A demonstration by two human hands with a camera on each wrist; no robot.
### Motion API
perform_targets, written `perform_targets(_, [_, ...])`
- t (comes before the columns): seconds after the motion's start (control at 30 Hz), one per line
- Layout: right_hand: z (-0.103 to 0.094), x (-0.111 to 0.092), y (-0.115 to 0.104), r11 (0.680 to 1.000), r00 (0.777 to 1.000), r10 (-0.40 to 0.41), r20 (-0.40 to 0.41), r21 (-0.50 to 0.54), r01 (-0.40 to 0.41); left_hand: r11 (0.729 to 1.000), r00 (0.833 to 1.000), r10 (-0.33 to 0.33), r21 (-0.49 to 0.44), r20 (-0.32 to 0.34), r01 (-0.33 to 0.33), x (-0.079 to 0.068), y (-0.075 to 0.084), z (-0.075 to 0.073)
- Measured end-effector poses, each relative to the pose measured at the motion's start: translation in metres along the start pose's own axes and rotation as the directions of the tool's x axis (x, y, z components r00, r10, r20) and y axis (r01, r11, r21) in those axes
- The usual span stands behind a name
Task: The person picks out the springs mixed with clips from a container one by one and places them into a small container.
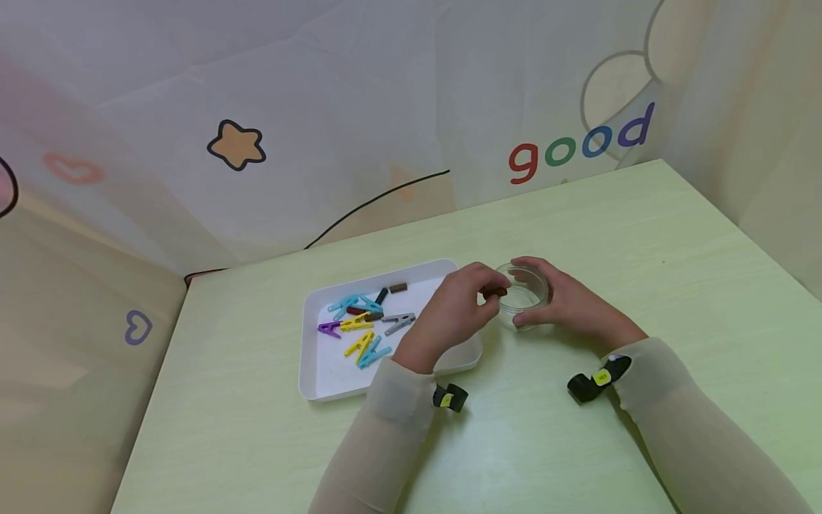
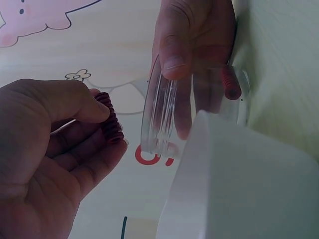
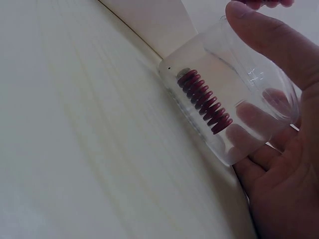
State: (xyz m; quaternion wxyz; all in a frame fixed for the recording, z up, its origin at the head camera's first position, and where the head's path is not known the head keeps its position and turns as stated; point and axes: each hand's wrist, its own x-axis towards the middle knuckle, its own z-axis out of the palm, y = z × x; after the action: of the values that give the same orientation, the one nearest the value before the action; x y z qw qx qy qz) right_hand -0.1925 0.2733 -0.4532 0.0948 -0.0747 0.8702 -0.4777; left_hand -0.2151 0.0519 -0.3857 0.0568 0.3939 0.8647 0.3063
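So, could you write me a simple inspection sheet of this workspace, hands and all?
Surface: pale green wood-grain table, its top smooth.
Job's things: a dark red coiled spring, outside the mouth of a clear round jar; a second red coiled spring lies inside the jar.
Clutter: a white rectangular tray with small clips in blue, yellow, purple and grey, plus more coiled springs.
Grippers: bare hands; left hand pinches the first spring, right hand holds the jar.
Cables: nothing seen.
Surroundings: pale printed backdrop with an orange star.
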Motion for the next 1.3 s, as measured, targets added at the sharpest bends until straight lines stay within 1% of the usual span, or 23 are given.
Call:
perform_targets(0.17, [0.000, 0.000, 0.000, 1.000, 1.000, 0.007, -0.003, -0.007, -0.007, 1.000, 1.000, 0.010, 0.021, -0.005, -0.010, 0.000, 0.002, 0.002])
perform_targets(0.37, [0.001, 0.000, 0.001, 1.000, 1.000, -0.008, -0.002, 0.007, 0.008, 0.998, 0.999, 0.047, 0.036, -0.023, -0.046, 0.000, 0.002, 0.006])
perform_targets(0.53, [0.001, 0.000, 0.000, 1.000, 1.000, -0.008, -0.004, 0.003, 0.008, 0.998, 0.999, 0.046, 0.042, -0.027, -0.045, 0.000, 0.002, 0.009])
perform_targets(0.8, [0.001, 0.001, 0.002, 1.000, 1.000, 0.004, -0.016, -0.017, -0.005, 0.997, 0.999, 0.047, 0.062, -0.017, -0.046, 0.002, 0.004, 0.011])
perform_targets(1.07, [0.001, 0.002, 0.004, 1.000, 1.000, 0.007, -0.019, -0.023, -0.008, 0.993, 0.999, 0.053, 0.107, -0.006, -0.052, 0.003, 0.004, 0.012])
perform_targets(1.3, [0.000, 0.000, 0.001, 1.000, 1.000, 0.001, -0.012, -0.017, -0.001, 0.988, 0.996, 0.086, 0.131, 0.001, -0.085, 0.005, 0.004, 0.014])
